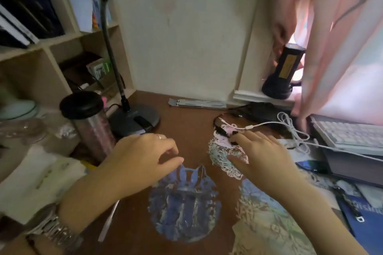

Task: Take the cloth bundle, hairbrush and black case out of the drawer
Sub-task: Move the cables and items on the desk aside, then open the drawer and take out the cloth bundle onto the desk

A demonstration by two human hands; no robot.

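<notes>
Both of my hands hover over a brown desk (192, 114). My left hand (143, 155) is at the centre with its fingers loosely curled and nothing in it. My right hand (261, 155) lies with fingers spread on a pale patterned cut-out (219, 155) that has a small black thing on it. No drawer, cloth bundle, hairbrush or black case shows in this view.
A desk lamp (134, 120) and a black-lidded tumbler (87, 118) stand at the left by shelves. A blue cut-out (184, 205) lies near the front. A white cable (290, 128), a keyboard (348, 134), a black torch (284, 72) and pink curtains sit at the right.
</notes>
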